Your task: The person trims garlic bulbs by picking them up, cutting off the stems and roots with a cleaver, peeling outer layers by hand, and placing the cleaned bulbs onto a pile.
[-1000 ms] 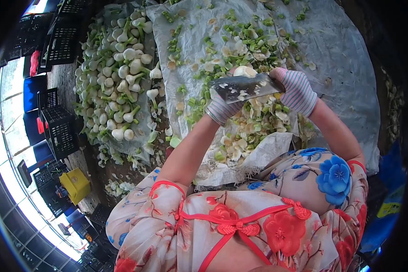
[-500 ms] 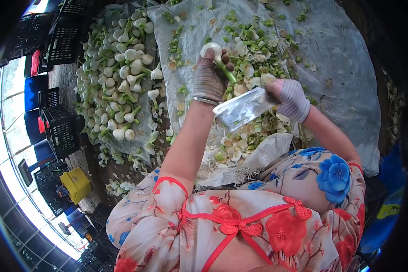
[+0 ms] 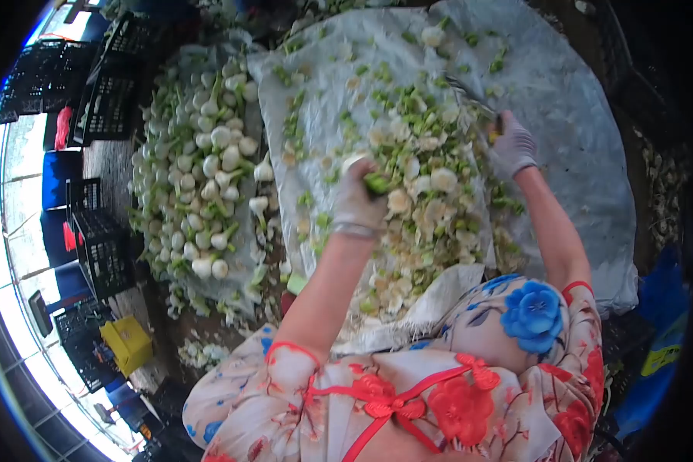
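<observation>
My left hand (image 3: 359, 196), in a glove, is closed round a white bulb (image 3: 356, 162) whose short green stem pokes out on the right of the fist. Farther right and forward, my right hand (image 3: 513, 146) grips the handle of a wide-bladed knife (image 3: 467, 95) in a striped glove. The blade points forward and left, seen nearly edge-on and blurred. Between and ahead of the hands, cut green stems and pale peelings (image 3: 431, 181) lie heaped on a light plastic sheet (image 3: 577, 169).
A large pile of white bulbs with green stems (image 3: 208, 165) lies left of the sheet. Black crates (image 3: 100, 246) and a yellow container (image 3: 127, 343) stand at the far left. One bulb (image 3: 433, 35) rests at the sheet's far side. A blue item (image 3: 662, 292) is at the right.
The knife has swung forward and right, away from my left hand. My left hand has moved down a little with the bulb. The whole view has shifted slightly.
</observation>
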A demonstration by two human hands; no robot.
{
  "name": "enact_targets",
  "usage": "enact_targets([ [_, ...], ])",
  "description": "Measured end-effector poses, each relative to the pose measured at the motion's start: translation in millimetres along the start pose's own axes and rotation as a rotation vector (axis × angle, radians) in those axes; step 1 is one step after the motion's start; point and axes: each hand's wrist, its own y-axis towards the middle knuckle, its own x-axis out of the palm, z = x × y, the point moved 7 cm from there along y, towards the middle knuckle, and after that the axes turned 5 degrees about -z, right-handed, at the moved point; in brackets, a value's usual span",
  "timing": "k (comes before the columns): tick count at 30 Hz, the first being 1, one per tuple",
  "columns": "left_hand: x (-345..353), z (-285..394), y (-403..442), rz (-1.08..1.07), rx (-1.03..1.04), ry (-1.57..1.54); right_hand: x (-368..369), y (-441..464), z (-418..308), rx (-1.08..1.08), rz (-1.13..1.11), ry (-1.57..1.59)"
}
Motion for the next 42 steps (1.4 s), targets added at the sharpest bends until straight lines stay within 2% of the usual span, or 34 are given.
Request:
enact_targets([
  [1,25.2,24.5,-19.7,-0.191,-0.048,-0.271,-10.7,12.7,24.7,0.061,0.071,0.022],
  [2,30.7,82.7,-37.9,-0.048,0.335,-0.183,-14.7,19.9,41.4,0.13,0.127,0.049],
  [3,27.9,138.5,-61.2,0.246,0.607,-0.137,-16.1,27.4,42.2,0.147,0.123,0.049],
  [5,-35.6,199.7,-67.7,0.217,0.732,-0.334,-33.4,62.4,18.5,0.091,0.163,0.132],
  [6,-40.2,197.3,-78.8,0.484,0.761,-0.34,-32.3,83.3,6.0,0.045,0.16,0.142],
  [8,-46.8,182.3,-93.2,0.756,0.707,-0.215,-20.2,127.3,-17.7,-0.067,0.156,0.162],
  [9,-52.7,165.8,-91.6,0.761,0.627,-0.095,-12.0,149.7,-29.6,-0.135,0.153,0.167],
  [11,-74.8,140.9,-82.1,0.655,0.515,-0.017,16.8,195.6,-40.8,-0.087,0.104,0.102],
  [14,-72.5,112.4,-67.4,0.556,0.382,0.231,65.8,240.0,-42.8,-0.032,0.058,0.0],
  [16,-61.4,97.9,-59.2,0.426,0.261,0.36,75.8,248.5,-38.4,-0.037,0.069,-0.032],
  [17,-57.3,94.0,-58.7,0.443,0.266,0.352,76.0,250.2,-35.7,-0.031,0.04,-0.037],
  [19,-44.7,78.0,-49.3,0.423,0.075,0.493,67.9,242.6,-38.0,-0.024,0.014,-0.046],
  [21,-32.0,69.3,-42.6,0.365,0.056,0.518,41.8,200.3,-52.0,-0.132,0.113,0.262],
  [23,13.0,75.8,-30.3,0.198,0.372,1.224,34.3,133.9,-84.6,-0.143,-0.12,1.057],
  [24,27.0,73.1,-23.0,0.199,0.36,1.22,25.9,93.4,-104.5,-0.125,-0.277,1.149],
  [26,84.1,63.0,-11.7,0.02,0.544,1.913,5.4,19.2,-143.9,-0.041,-0.583,1.319],
  [27,94.3,56.0,-6.7,0.009,0.547,1.91,-2.0,-6.7,-158.2,0.021,-0.721,1.393],
  [29,98.9,19.6,0.4,-0.285,0.164,1.022,-13.5,-36.6,-170.3,-0.037,-0.811,1.475],
  [31,100.6,7.0,-6.4,-0.267,0.104,0.952,-29.5,-43.5,-160.0,-0.05,-0.809,1.477],
  [33,91.5,5.7,-14.7,-0.092,-0.023,0.828,-50.8,-38.3,-131.1,-0.299,-0.432,1.094],
  [35,92.7,-0.2,-22.1,-0.172,0.022,0.883,-58.9,-53.7,-121.9,-0.275,-0.421,0.968],
  [36,94.8,-9.6,-28.6,-0.183,-0.067,0.578,-72.3,-67.3,-133.8,-0.492,-0.349,0.664],
  [37,97.4,-13.3,-32.8,-0.169,-0.085,0.579,-81.4,-81.9,-147.4,-0.692,-0.274,0.348],
  [42,86.3,-32.7,-41.1,-0.143,-0.141,0.577,-83.8,-98.9,-143.4,-0.666,-0.226,0.27],
])
